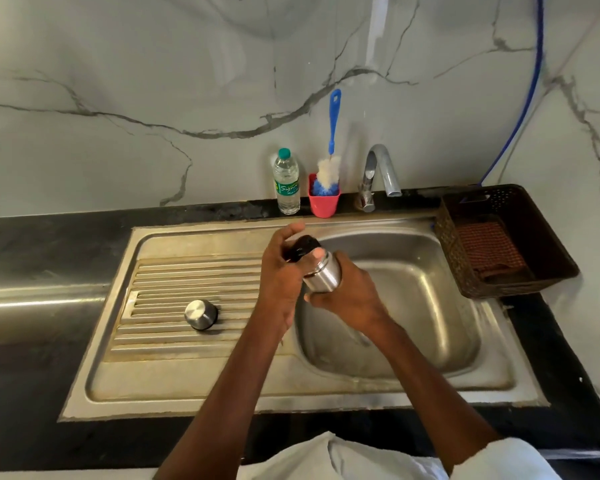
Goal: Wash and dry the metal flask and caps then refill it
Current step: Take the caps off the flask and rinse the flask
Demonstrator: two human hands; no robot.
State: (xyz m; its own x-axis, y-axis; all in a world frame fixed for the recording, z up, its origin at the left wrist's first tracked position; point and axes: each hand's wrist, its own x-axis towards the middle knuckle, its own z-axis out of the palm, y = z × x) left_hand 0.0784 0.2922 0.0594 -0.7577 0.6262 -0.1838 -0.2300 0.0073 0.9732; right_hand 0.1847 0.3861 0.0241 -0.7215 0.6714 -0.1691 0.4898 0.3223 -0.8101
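Over the sink basin [413, 306], both hands meet on the metal flask [323, 275], which is tilted with its top leaning up and to the left. The right hand [350, 299] wraps its fingers [317, 296] around the lower body of the flask, with the thumb tip lying on the steel shoulder near the neck. The left hand [281, 271] curls its fingers over the black inner cap [300, 247] at the flask's mouth, so the cap sits inside the grip and only its dark domed top shows between thumb and fingers. The steel outer cap [201, 314] stands apart on the ribbed drainboard [174, 292], down and to the left of the left hand's fingers, untouched. Beyond the fingers, against the marble wall, stand a plastic water bottle [286, 183], a pink cup [323, 200] holding a blue-handled bottle brush [330, 157], and the tap [378, 174]. To the right of the right hand, on the black desk [32, 244], sits a dark brown basket [506, 237] with a reddish checked cloth [489, 249] inside.
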